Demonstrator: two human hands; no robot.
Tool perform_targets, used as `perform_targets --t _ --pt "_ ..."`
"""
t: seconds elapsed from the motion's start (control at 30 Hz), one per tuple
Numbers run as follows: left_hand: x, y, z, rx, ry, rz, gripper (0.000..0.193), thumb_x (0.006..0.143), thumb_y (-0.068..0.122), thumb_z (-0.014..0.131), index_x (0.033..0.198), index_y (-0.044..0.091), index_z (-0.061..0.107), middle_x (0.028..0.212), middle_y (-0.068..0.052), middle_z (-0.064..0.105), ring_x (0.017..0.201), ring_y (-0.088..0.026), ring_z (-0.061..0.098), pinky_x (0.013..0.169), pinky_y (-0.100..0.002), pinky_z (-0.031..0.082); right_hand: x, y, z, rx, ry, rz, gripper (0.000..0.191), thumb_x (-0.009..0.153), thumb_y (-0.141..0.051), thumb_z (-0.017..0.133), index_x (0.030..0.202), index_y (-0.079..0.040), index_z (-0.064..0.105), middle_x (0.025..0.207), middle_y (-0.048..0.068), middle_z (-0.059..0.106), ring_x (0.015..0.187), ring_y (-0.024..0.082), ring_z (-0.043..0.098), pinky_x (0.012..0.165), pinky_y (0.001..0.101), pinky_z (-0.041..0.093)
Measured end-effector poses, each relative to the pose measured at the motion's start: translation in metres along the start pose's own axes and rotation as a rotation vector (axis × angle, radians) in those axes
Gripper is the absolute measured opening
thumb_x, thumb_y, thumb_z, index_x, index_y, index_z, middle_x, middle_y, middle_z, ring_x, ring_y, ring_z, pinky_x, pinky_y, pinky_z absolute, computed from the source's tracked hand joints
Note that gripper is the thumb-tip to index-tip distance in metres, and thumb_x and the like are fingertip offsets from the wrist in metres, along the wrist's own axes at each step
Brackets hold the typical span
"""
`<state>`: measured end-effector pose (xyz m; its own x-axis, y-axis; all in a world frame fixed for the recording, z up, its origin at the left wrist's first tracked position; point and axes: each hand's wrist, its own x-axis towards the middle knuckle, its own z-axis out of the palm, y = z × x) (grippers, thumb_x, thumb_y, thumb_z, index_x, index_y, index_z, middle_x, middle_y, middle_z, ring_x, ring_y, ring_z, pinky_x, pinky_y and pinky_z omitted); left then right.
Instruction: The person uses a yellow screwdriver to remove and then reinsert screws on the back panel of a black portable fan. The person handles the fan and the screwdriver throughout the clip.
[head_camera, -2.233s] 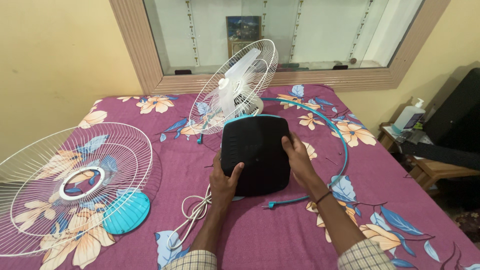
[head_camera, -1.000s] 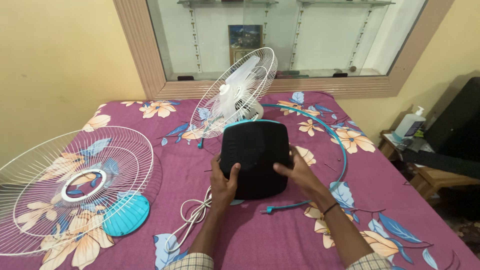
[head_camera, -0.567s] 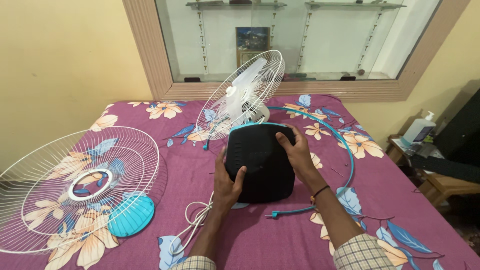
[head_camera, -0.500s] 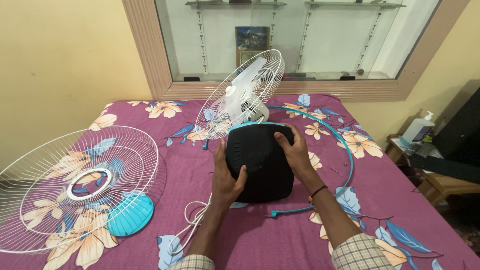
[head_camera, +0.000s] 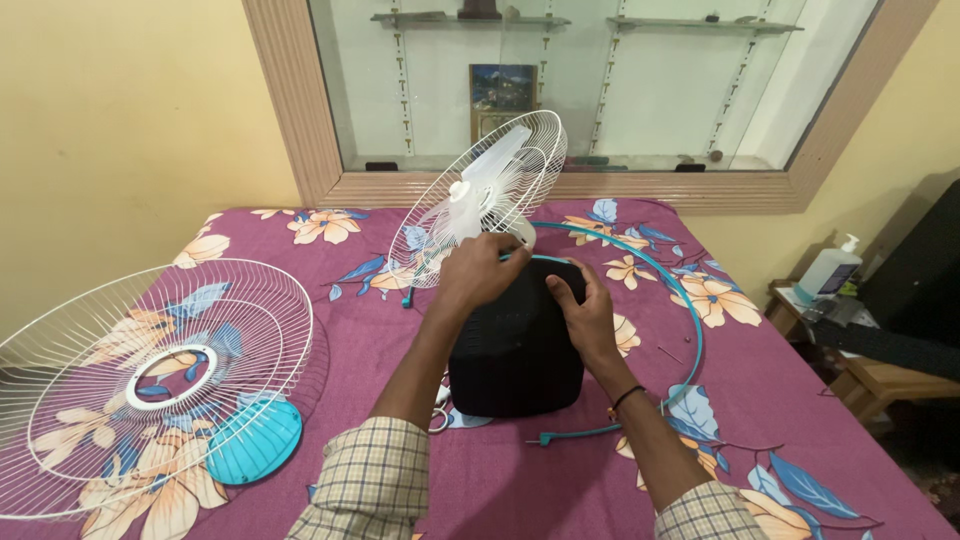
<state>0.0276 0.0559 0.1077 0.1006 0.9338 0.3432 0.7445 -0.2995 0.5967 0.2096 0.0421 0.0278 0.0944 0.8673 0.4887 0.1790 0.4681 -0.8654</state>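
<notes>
Likely rigid, smooth and fairly heavy, the black fan base (head_camera: 515, 350) is best taken at its rim, where the left hand (head_camera: 478, 272) grasps its far edge and the right hand (head_camera: 585, 315) presses open-fingered on top.

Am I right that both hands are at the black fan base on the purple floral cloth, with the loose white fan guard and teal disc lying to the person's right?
Not quite: the head view shows the loose white fan guard and teal disc on the person's left. The left hand and right hand are indeed at the black fan base.

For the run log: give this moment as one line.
left hand: on top edge of black fan base | right hand: on base | front grille: lying left
</notes>
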Motion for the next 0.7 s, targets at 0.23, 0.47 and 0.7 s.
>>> perform_targets --t 0.23,0.47,0.7 --pt "0.032 -0.013 0.012 -0.24 -0.027 -0.034 0.028 0.082 0.035 0.076 0.097 0.012 0.083 0.09 -0.01 0.08 0.084 -0.023 0.078 0.079 -0.039 0.059 -0.002 0.0 0.004 -0.043 0.058 -0.067 0.061 0.093 -0.042 0.073 0.134 0.001 0.06 0.109 0.011 0.074 0.101 0.017 0.07 0.089 0.0296 0.056" --pt "0.037 -0.017 0.013 -0.786 0.102 -0.027 0.026 0.093 0.027 0.066 0.102 0.003 0.067 0.082 -0.015 0.081 0.073 -0.018 0.081 0.066 -0.032 0.063 -0.003 0.002 0.006 -0.09 0.057 -0.079 0.063 0.094 -0.044 0.071 0.136 0.001 0.058 0.111 0.012 0.074 0.105 0.019 0.07 0.092 0.0314 0.054" --pt "0.035 -0.025 0.007 -0.266 0.114 -0.204 0.044 0.085 0.042 0.079 0.106 0.005 0.071 0.081 -0.012 0.081 0.075 -0.02 0.079 0.072 -0.035 0.06 -0.005 0.003 0.004 -0.017 0.046 -0.022 0.054 0.095 -0.038 0.071 0.132 0.0 0.06 0.11 0.011 0.072 0.103 0.018 0.068 0.092 0.0301 0.054"
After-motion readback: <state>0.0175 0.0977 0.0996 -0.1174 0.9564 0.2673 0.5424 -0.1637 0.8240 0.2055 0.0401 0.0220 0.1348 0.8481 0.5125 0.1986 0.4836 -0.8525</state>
